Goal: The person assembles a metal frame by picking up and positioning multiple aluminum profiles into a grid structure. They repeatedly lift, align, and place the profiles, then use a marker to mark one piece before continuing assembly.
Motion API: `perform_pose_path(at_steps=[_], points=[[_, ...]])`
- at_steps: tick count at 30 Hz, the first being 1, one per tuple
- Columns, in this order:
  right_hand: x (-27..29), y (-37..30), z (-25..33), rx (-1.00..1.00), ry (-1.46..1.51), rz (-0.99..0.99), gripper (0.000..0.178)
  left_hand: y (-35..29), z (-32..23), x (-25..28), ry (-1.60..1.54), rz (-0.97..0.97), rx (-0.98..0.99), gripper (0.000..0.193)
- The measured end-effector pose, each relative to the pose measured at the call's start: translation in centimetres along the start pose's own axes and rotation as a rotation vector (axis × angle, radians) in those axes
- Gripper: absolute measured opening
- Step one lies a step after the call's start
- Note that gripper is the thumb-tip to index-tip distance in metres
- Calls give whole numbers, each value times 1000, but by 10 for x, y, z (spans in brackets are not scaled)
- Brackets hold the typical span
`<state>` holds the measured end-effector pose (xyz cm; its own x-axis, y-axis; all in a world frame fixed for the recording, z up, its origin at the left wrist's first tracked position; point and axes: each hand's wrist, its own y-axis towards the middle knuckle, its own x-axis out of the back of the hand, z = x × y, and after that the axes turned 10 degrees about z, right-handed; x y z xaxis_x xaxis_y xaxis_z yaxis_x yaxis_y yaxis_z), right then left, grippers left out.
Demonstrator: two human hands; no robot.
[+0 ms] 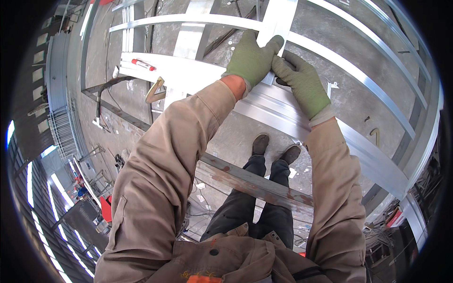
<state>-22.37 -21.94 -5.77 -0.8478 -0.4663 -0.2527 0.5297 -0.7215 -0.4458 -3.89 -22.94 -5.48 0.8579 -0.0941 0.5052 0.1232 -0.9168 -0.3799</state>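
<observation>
Both my hands wear green gloves and meet at a joint of a silver aluminium frame, where an upright flat profile [279, 18] crosses the long bars. My left hand [252, 59] closes on this profile from its left side, the thumb laid across it and the other fingers partly hidden. Just right of it, my right hand [302, 82] is bent with thumb and fingers drawn together. Its dark fingertips hide whatever lies between them. Below the hands runs a wide ribbed aluminium profile [271, 111].
A red-and-white marker [143, 64] lies on the wide bar at left, near a brass-coloured clamp-like hook [155, 90] and a black cable [104, 89]. A rusty steel beam [250, 181] crosses in front of my legs. Another hook-shaped piece [375, 137] is at right.
</observation>
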Motion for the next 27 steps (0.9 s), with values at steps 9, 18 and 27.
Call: perform_pose_path(at_steps=[9,18,27], points=[[-15,13,-4,64,0,-49,65,22,12,40,-165,383,80,69],[-22,11,-7,65,37,-111,64,40,32,43,-260,503,11,73],[-24,13,-1,22,-17,-140,71,46,41,45,-245,474,-41,86]])
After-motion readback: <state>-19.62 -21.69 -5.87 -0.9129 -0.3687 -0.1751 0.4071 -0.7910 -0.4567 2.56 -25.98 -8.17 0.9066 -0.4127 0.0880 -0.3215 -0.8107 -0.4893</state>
